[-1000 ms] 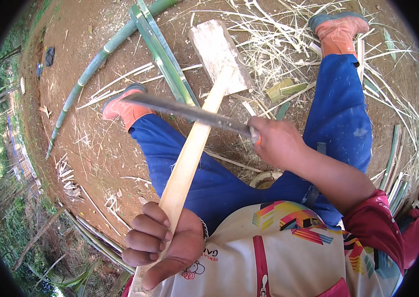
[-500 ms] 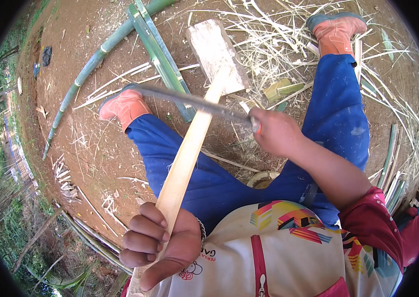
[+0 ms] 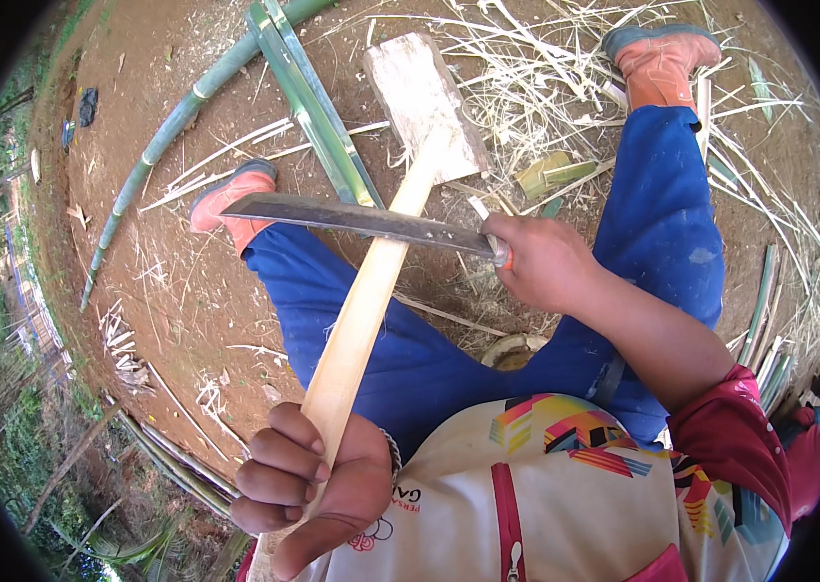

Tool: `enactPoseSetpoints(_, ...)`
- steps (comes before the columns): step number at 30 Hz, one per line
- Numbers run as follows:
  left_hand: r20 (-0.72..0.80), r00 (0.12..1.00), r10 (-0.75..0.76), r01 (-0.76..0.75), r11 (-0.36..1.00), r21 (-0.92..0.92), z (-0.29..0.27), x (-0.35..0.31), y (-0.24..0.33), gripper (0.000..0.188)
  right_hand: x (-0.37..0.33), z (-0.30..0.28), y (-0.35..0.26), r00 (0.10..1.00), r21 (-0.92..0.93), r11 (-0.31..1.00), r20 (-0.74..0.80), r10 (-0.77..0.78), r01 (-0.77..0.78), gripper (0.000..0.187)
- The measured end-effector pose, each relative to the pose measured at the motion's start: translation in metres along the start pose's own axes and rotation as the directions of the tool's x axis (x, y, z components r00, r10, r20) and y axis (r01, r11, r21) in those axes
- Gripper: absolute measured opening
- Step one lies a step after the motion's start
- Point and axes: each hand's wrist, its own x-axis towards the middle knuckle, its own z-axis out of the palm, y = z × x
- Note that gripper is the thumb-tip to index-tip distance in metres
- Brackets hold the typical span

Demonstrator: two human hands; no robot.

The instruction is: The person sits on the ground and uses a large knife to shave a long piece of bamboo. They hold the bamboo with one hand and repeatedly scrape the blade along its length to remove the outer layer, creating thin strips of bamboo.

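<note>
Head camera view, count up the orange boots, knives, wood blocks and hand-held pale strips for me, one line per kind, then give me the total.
Orange boots: 2
Knife: 1
Wood block: 1
Hand-held strip: 1
Total: 5

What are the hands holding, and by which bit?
The right hand holds a knife by its handle; the left hand holds a pale strip toward the end nearest the body.

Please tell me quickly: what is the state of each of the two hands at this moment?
Left hand: closed, holding the near part of a pale strip.
Right hand: closed, holding a long knife.
</note>
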Motion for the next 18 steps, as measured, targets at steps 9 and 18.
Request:
enactPoseSetpoints(9, -0.008, 1.000, -0.007, 0.007, 1.000, 0.003, -0.001, -0.001, 0.002, 0.046, 0.006, 0.005, 0.010, 0.996, -0.055, 0.996, 0.042, 0.073, -0.071, 0.023)
enactPoseSetpoints(18, -0.013, 1.000, -0.006, 0.006, 1.000, 0.000, -0.002, 0.000, 0.002, 0.045, 0.016, 0.011, 0.020, 0.997, -0.072, 0.995, -0.046, 0.060, -0.064, 0.027)
